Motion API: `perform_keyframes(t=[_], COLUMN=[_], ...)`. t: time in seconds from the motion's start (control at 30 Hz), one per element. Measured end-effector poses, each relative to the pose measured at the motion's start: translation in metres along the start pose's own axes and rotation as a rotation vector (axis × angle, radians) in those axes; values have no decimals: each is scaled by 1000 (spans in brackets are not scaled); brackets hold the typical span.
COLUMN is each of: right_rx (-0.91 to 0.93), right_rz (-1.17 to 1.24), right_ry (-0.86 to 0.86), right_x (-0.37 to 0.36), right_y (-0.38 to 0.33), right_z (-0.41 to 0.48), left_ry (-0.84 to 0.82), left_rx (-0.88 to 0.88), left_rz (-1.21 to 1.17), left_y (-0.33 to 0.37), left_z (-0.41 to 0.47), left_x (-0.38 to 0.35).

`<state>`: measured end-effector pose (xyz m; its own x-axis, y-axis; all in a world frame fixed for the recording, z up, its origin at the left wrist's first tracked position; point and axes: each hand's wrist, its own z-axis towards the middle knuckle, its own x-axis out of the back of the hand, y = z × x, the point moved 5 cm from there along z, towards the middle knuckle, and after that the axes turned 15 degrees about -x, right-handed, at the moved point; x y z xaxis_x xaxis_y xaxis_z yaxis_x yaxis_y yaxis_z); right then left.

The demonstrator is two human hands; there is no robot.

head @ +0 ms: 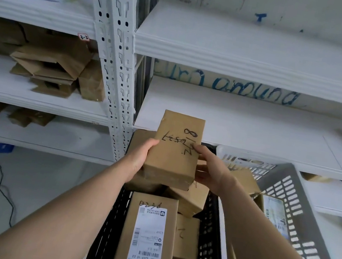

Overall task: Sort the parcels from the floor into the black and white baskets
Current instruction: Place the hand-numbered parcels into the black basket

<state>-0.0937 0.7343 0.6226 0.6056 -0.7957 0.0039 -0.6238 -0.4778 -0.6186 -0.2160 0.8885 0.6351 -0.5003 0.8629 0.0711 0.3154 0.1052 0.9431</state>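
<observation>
A brown cardboard parcel point(174, 148) with black handwriting is held up above the black basket point(205, 245). My left hand point(141, 158) grips its left edge and my right hand point(210, 172) holds its right edge, thumb on the written face. Inside the black basket lie several brown parcels, the nearest one point(146, 239) carrying a white shipping label. The white basket point(286, 209) stands to the right, touching the black one, with a couple of parcels point(245, 180) inside.
White metal shelving point(116, 69) fills the view ahead. Its left bays hold stacked brown boxes point(48, 66). A broad shelf board point(257, 126) lies behind the held parcel. A black cable point(4, 189) runs across the grey floor at the left.
</observation>
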Motion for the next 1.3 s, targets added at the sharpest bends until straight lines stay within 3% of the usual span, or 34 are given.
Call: perform_keyframes(t=[0.33,0.53,0.63,0.8,0.97,1.1,1.3], right_rx=[-112,-182,-212,-285,-307,-292,-193], right_rz=[-7,-23,-24,-99,-116,50,51], right_ry=[-43,-25,-44,-89,-47,-63,121], right_x=[99,118,119,125,123,95,79], right_y=[84,145,163,170,176,184,194], right_z=[-67,-75,-73,-80,-73,-52,-34], left_ry=[-12,-4,22,207,138,114,86], left_rx=[-3,16,-26,-52,71,96,53], left_rz=[109,249,310,531,520,497,671], left_y=[-27,-63,-75,-81,-97,-109,-109], left_z=[-86,-122,-130,-139,-136,-129,-124], left_x=[-91,-125,-126,-105,-97,-89,-76])
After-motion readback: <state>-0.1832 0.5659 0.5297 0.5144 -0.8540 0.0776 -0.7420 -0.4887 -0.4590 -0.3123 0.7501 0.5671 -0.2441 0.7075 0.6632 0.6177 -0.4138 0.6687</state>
